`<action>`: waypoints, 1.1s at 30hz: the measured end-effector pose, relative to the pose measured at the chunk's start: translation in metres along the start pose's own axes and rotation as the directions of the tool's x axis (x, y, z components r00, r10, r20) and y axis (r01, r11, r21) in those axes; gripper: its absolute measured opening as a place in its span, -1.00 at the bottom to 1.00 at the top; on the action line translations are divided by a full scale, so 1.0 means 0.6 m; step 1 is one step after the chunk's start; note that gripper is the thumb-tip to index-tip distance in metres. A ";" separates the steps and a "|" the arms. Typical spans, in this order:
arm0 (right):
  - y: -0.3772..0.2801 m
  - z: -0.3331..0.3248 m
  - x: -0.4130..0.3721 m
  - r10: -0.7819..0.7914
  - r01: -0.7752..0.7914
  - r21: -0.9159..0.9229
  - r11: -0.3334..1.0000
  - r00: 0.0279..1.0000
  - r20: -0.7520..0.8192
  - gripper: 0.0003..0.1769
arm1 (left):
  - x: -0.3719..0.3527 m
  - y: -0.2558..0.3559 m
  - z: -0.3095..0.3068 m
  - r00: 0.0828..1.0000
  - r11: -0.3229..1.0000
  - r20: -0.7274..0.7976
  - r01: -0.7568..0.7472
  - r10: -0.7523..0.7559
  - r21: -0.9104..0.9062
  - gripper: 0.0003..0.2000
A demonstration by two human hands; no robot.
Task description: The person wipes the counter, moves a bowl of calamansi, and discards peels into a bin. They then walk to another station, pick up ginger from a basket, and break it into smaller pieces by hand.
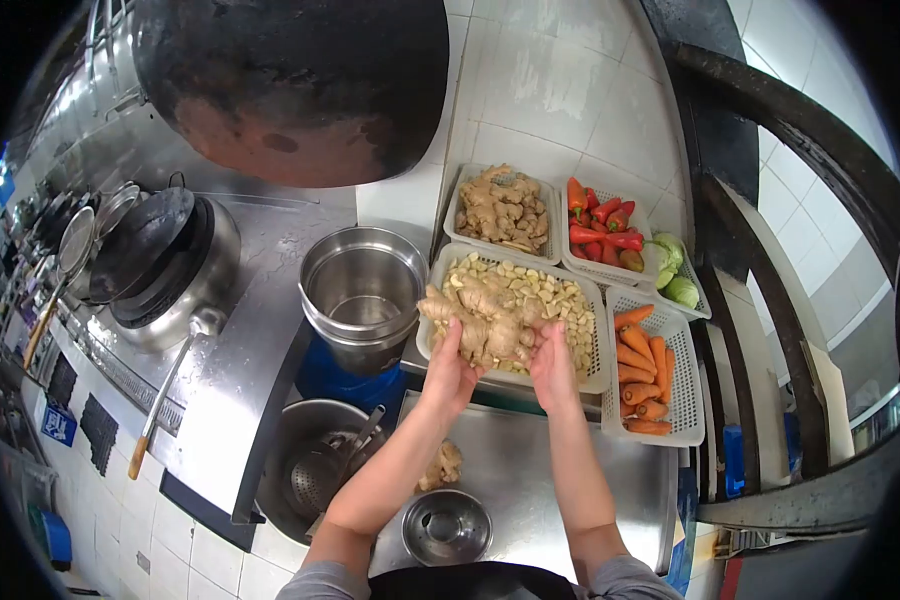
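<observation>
A large knobbly piece of ginger (490, 318) is held up between both of my hands, above a white basket (606, 345) of peeled garlic cloves (570, 300). My left hand (452, 368) grips its lower left side, fingers partly hidden behind it. My right hand (554, 365) closes on the right end. Behind, another white basket holds more ginger (505, 212). A smaller ginger piece (440, 466) lies on the steel table beneath my left forearm, beside a steel bowl (447, 528).
Red peppers (605, 228), green cabbage (676, 270) and carrots (646, 370) sit in baskets at right. Nested steel pots (364, 285) stand left of the garlic. A deep pot (305, 440) holds a strainer. Further left are a wok (145, 245) and a ladle (170, 385).
</observation>
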State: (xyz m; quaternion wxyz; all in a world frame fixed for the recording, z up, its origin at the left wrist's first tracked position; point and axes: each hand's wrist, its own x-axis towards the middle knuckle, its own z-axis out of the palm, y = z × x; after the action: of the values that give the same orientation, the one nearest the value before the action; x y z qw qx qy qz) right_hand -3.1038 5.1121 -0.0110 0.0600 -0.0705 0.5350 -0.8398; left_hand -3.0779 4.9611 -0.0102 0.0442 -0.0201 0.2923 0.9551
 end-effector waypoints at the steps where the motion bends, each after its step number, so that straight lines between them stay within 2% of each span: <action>1: -0.006 0.010 -0.018 0.011 -0.011 -0.005 1.000 1.000 -0.014 -0.31 | -0.013 -0.006 -0.002 1.000 1.000 -0.017 0.008 -0.008 -0.021 -0.45; 4: -0.008 0.036 -0.050 -0.058 0.058 -0.002 0.998 0.998 -0.038 -0.29 | -0.056 -0.003 0.004 0.999 0.999 -0.010 0.040 -0.040 -0.025 -0.41; 6: -0.012 0.044 -0.075 -0.052 0.054 0.039 0.998 0.998 -0.045 -0.31 | -0.085 0.001 0.010 0.999 0.999 0.024 0.030 -0.029 -0.040 -0.28; 7: -0.016 0.051 -0.087 -0.044 0.048 0.051 0.998 0.996 -0.075 -0.38 | -0.095 0.002 0.007 0.999 0.999 0.020 0.031 -0.030 -0.042 -0.28; 9: -0.008 0.052 -0.104 -0.025 0.031 0.062 0.998 0.994 -0.103 -0.45 | -0.115 0.004 -0.004 0.989 0.993 0.100 0.111 -0.106 -0.039 -0.12; 11: 0.015 0.037 -0.113 -0.032 0.029 -0.026 0.999 0.992 -0.121 -0.59 | -0.134 0.002 -0.012 0.990 0.995 0.098 0.102 -0.100 -0.008 -0.07; 12: 0.017 0.039 -0.124 -0.014 0.011 -0.025 1.000 0.993 -0.120 -0.59 | -0.145 0.001 -0.019 0.990 0.995 0.101 0.095 -0.097 0.026 -0.02; 14: 0.018 0.043 -0.145 -0.007 0.008 0.039 0.999 1.000 -0.028 -0.67 | -0.169 -0.002 -0.036 0.992 0.995 0.077 0.099 -0.096 -0.031 -0.02; 18: 0.035 0.036 -0.176 0.040 -0.040 -0.027 0.999 0.999 0.018 -0.69 | -0.198 0.002 -0.063 0.984 0.981 0.132 0.141 -0.123 -0.133 -0.12; 20: 0.041 0.034 -0.187 0.088 -0.086 -0.062 0.994 0.996 0.033 -0.67 | -0.211 -0.001 -0.065 0.992 0.985 0.012 0.122 -0.122 -0.118 -0.17; 21: 0.042 0.034 -0.190 0.133 -0.127 -0.098 0.987 0.990 0.052 -0.65 | -0.216 -0.001 -0.068 0.992 0.984 0.019 0.124 -0.123 -0.126 -0.20; 31: 0.049 0.035 -0.199 0.136 -0.131 -0.084 0.988 0.989 0.058 -0.63 | -0.223 -0.012 -0.083 0.993 0.978 0.001 0.120 -0.121 -0.172 -0.13; 33: 0.042 0.042 -0.203 0.187 -0.187 -0.014 0.982 0.981 -0.045 -0.61 | -0.221 -0.018 -0.086 0.993 0.977 -0.020 0.114 -0.119 -0.179 -0.11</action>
State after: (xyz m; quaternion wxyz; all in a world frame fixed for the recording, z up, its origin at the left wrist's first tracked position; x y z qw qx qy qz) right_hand -2.9790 5.1006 -0.0297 0.1264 -0.0023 0.5479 -0.8270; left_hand -2.9442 4.9314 -0.0504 0.0936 -0.0558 0.2049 0.9727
